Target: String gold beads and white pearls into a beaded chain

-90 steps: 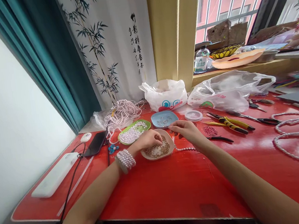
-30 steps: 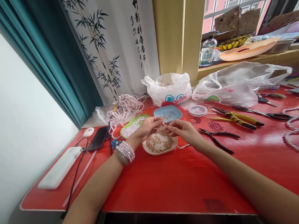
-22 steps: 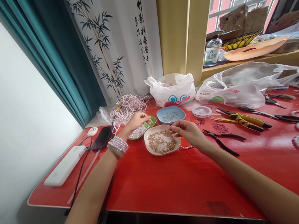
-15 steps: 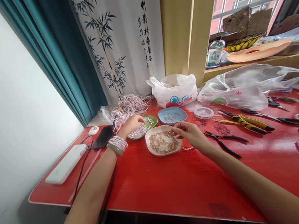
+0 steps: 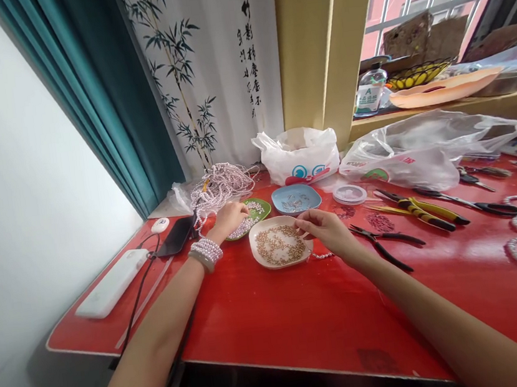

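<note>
My left hand (image 5: 230,219), with a pearl-bead bracelet (image 5: 207,250) on its wrist, reaches over the green dish (image 5: 266,207) of loose pearl beads (image 5: 244,228). Its fingers are pinched together, and what they hold is hidden. The white dish (image 5: 260,259), with small gold beads (image 5: 280,255) spread inside, lies between my hands. At that dish's right rim, my right hand (image 5: 322,228) has thumb and fingertips closed on what looks like the end of a string of pearl beads (image 5: 323,255), which shows just below the hand.
A blue dish (image 5: 284,209) with small pieces stands behind the white one. Bunched bead strands (image 5: 224,185) lie back left, beside a phone (image 5: 177,236) and a white power bank (image 5: 112,283). Pliers (image 5: 387,243), cutters (image 5: 424,214), plastic bags (image 5: 298,157) and a round lid (image 5: 350,194) occupy the right and back.
My left hand has shifted very slightly over the green dish, its wrist turning a little. My right hand stays at the white dish's rim. The whole view has drifted slightly.
</note>
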`<state>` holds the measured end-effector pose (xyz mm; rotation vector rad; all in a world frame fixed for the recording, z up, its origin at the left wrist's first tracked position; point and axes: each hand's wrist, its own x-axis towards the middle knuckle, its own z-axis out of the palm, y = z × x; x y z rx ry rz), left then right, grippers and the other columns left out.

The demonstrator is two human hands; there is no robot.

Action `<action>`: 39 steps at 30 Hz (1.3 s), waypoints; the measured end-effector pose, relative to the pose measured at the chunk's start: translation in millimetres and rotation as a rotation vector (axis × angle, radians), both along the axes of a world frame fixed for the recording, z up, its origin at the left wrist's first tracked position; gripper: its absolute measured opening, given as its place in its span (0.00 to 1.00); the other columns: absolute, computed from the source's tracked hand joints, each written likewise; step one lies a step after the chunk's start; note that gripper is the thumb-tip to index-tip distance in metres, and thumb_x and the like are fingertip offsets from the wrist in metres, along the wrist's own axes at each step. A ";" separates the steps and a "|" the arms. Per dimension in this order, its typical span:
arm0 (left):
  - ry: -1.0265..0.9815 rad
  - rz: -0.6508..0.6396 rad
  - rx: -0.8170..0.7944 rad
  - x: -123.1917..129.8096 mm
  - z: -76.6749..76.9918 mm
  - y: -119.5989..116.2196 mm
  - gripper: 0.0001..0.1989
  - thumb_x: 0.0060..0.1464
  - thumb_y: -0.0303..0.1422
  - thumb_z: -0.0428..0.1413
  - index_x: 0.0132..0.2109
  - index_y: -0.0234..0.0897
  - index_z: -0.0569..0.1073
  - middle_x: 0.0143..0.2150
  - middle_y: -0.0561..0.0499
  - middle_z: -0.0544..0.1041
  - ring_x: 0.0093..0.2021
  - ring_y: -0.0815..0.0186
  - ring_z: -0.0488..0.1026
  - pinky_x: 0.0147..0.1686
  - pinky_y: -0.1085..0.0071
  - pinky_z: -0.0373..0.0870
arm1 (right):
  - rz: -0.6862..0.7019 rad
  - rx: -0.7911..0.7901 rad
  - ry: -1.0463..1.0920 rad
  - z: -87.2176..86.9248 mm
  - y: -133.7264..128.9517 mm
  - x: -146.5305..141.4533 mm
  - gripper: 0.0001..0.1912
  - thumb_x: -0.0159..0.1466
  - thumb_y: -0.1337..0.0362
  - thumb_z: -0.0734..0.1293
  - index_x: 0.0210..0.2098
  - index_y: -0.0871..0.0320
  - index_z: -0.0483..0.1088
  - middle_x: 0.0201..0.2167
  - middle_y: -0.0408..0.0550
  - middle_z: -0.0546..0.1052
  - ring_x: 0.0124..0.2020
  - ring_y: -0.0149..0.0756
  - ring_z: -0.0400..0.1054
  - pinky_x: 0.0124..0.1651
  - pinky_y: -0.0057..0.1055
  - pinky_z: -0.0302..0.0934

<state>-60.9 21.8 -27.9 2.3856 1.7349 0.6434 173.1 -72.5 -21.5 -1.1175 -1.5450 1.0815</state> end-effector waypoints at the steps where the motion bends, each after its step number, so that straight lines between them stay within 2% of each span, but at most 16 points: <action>1: 0.006 0.012 0.011 0.4 0.6 -0.1 0.07 0.49 0.28 0.53 0.32 0.37 0.76 0.36 0.45 0.76 0.42 0.57 0.69 0.41 0.64 0.61 | 0.001 -0.001 0.003 0.1 0.0 -0.1 0.10 0.54 0.58 0.64 0.25 0.59 0.67 0.23 0.42 0.72 0.27 0.30 0.67 0.31 0.29 0.62; 8: 0.075 0.006 -0.035 -1.7 -0.7 1.5 0.05 0.52 0.30 0.54 0.36 0.36 0.74 0.39 0.46 0.75 0.45 0.59 0.67 0.45 0.61 0.62 | 0.011 -0.003 0.001 -0.3 -0.3 0.9 0.10 0.54 0.58 0.65 0.25 0.59 0.67 0.23 0.42 0.72 0.26 0.30 0.67 0.30 0.29 0.62; 14: 0.109 0.013 -0.119 -7.2 -4.8 6.4 0.13 0.57 0.35 0.49 0.48 0.35 0.67 0.49 0.45 0.69 0.44 0.63 0.69 0.43 0.60 0.68 | 0.020 -0.004 -0.008 -1.1 -0.2 1.0 0.10 0.54 0.58 0.65 0.25 0.59 0.67 0.22 0.42 0.71 0.25 0.30 0.67 0.30 0.29 0.61; 18: 0.091 0.000 -0.158 -6.5 -2.0 6.4 0.14 0.57 0.35 0.50 0.49 0.35 0.67 0.49 0.45 0.68 0.45 0.62 0.69 0.43 0.59 0.68 | 0.024 -0.013 -0.013 -0.8 -0.2 0.7 0.10 0.54 0.58 0.65 0.25 0.58 0.67 0.22 0.42 0.71 0.25 0.30 0.67 0.30 0.29 0.62; 22: 0.039 -0.075 -0.238 -4.6 0.1 7.1 0.12 0.56 0.34 0.51 0.45 0.33 0.69 0.45 0.46 0.71 0.42 0.63 0.70 0.41 0.61 0.68 | 0.032 -0.018 -0.012 -0.7 -0.6 0.6 0.10 0.54 0.57 0.65 0.25 0.58 0.67 0.21 0.41 0.71 0.25 0.30 0.67 0.30 0.29 0.62; 25: -0.028 -0.106 -0.291 -3.5 -0.7 8.6 0.11 0.55 0.34 0.52 0.44 0.32 0.69 0.43 0.47 0.72 0.41 0.64 0.70 0.40 0.61 0.69 | 0.034 -0.018 -0.007 -0.3 -1.2 0.6 0.11 0.53 0.57 0.66 0.24 0.58 0.67 0.21 0.41 0.71 0.25 0.30 0.67 0.30 0.29 0.61; 30: -0.203 -0.105 -0.328 -3.8 -4.3 11.4 0.15 0.57 0.35 0.50 0.49 0.34 0.66 0.48 0.45 0.69 0.43 0.63 0.69 0.40 0.61 0.69 | 0.044 -0.025 -0.004 -0.1 -1.5 0.6 0.11 0.52 0.56 0.66 0.24 0.59 0.67 0.24 0.43 0.72 0.25 0.30 0.67 0.29 0.29 0.61; 32: -0.282 -0.102 -0.335 -4.5 -4.2 11.7 0.12 0.55 0.34 0.51 0.45 0.33 0.69 0.45 0.46 0.71 0.41 0.63 0.70 0.40 0.62 0.69 | 0.043 -0.028 -0.001 -0.7 -1.1 0.6 0.11 0.51 0.56 0.66 0.24 0.58 0.67 0.24 0.43 0.72 0.25 0.30 0.67 0.29 0.28 0.61; 36: -0.487 -0.115 -0.324 -1.0 3.1 6.8 0.05 0.42 0.29 0.61 0.28 0.32 0.74 0.30 0.49 0.75 0.35 0.64 0.70 0.36 0.68 0.65 | 0.029 -0.035 0.020 -1.5 -0.6 0.5 0.11 0.51 0.57 0.66 0.23 0.59 0.66 0.23 0.42 0.72 0.25 0.30 0.66 0.29 0.28 0.60; 39: -0.695 -0.162 -0.343 11.2 13.0 -3.4 0.06 0.42 0.30 0.61 0.31 0.33 0.75 0.31 0.48 0.76 0.33 0.67 0.70 0.31 0.72 0.64 | 0.026 -0.047 0.051 1.7 -3.1 -0.1 0.11 0.52 0.57 0.66 0.23 0.59 0.66 0.23 0.43 0.72 0.25 0.29 0.66 0.29 0.28 0.59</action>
